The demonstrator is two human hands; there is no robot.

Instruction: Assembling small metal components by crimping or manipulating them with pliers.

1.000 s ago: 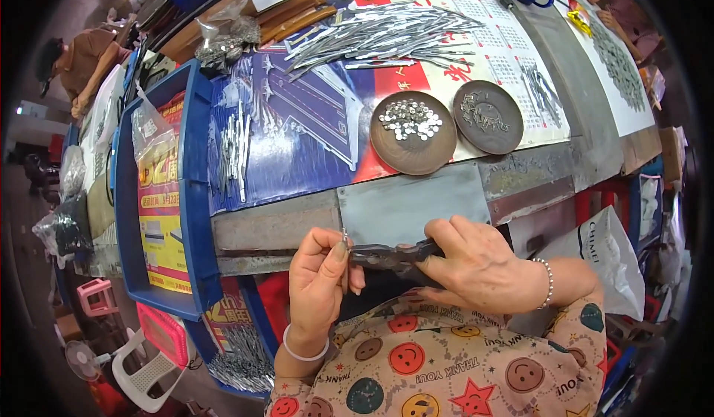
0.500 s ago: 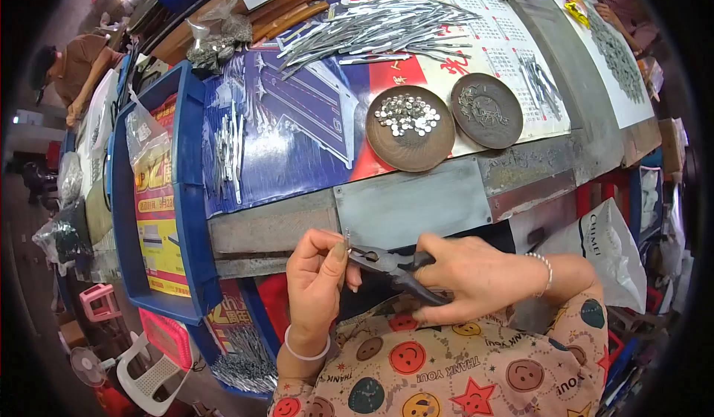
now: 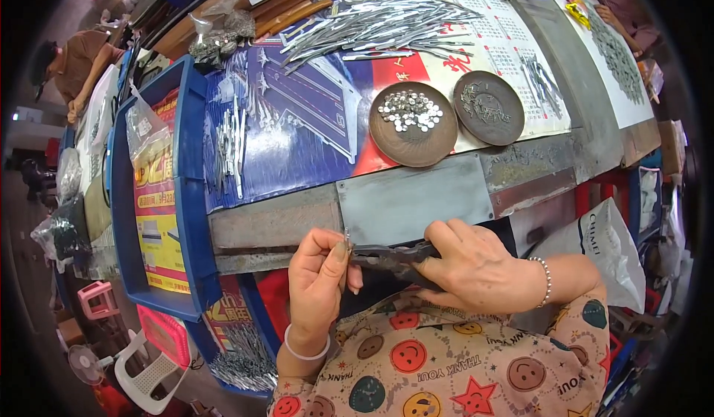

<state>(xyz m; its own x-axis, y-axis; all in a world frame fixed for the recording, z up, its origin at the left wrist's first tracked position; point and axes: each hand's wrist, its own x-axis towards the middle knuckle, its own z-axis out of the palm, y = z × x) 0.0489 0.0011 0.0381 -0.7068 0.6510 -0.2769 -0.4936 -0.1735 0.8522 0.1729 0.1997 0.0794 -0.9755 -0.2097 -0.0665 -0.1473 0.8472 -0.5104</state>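
Observation:
Between the thumb and fingertips of my left hand (image 3: 318, 272) stands a thin silvery metal strip (image 3: 347, 235), only its upper end showing. My right hand (image 3: 477, 268) is wrapped round the handles of dark pliers (image 3: 390, 257). The jaws reach left to my left fingertips and meet the strip there; whether they bite on it is hidden. Just beyond my hands lies a grey metal plate (image 3: 416, 201) at the table edge. Past it are a brown round dish (image 3: 413, 151) with shiny small discs and a second dish (image 3: 497, 136) holding small thin metal pieces.
A large heap of metal strips (image 3: 387, 30) lies at the back, a smaller bunch (image 3: 233, 146) at the left. The blue tray (image 3: 195, 216) stands left of the table. Another person (image 3: 628, 15) sits far right, one more (image 3: 85, 68) far left. A white bag (image 3: 606, 253) hangs at right.
The pliers have rolled, so they now show edge-on with the handles closer together. My right hand has turned with them and risen slightly. My left hand stays in place.

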